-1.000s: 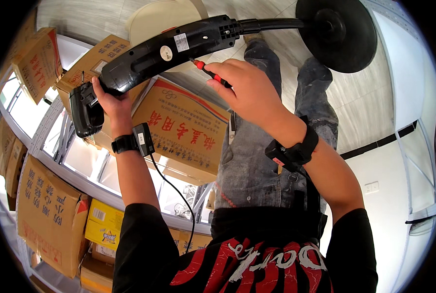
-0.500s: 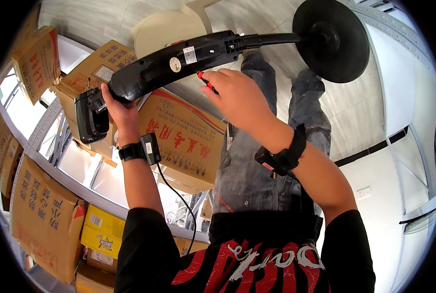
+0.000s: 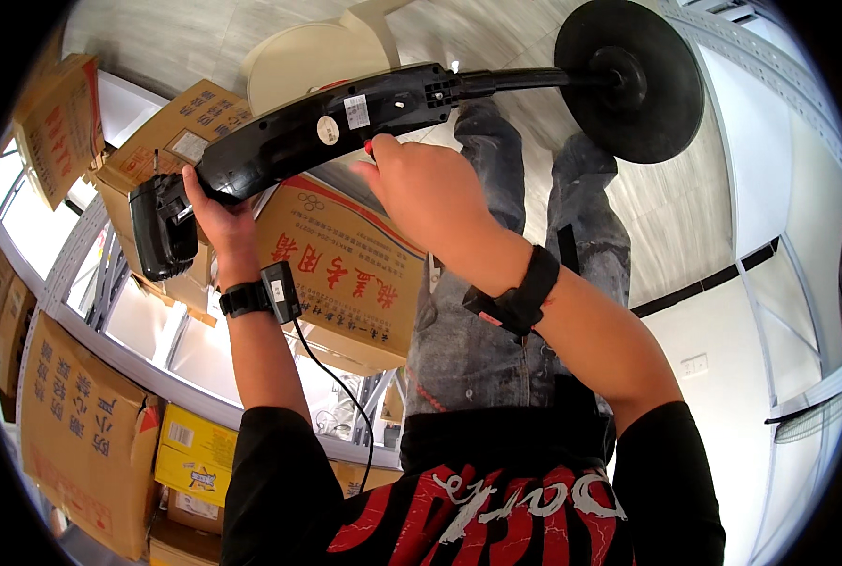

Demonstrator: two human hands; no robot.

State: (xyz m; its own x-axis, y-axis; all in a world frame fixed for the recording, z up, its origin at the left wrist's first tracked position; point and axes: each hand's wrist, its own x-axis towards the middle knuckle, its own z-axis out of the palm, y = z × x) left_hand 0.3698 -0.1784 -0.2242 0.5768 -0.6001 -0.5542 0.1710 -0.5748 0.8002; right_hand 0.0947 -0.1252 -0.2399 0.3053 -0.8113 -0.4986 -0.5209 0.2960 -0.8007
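A long, curved black plastic housing (image 3: 284, 141) lies across the upper middle, with two pale labels on its face. A thin black pole (image 3: 515, 80) joins its right end to a round black base (image 3: 661, 113). At the left end hangs a smaller black part (image 3: 165, 231). My left hand (image 3: 221, 226) grips the housing near that end, thumb along its edge. Closed below the middle of the housing, my right hand (image 3: 430, 189) holds a red-and-black screwdriver-like tool (image 3: 369, 147). Only its red end shows; the rest is hidden by my fingers.
Behind the housing stands a cream stool-like seat (image 3: 317, 57). Cardboard boxes (image 3: 346, 274) and a yellow box (image 3: 195, 453) fill metal shelving at the left. A cable (image 3: 346, 387) runs from the device on my left wrist. My legs stand below the housing.
Housing, pole and base have shifted slightly left in view, both hands with them. My right hand has turned, now covering most of the tool at the housing's lower edge.
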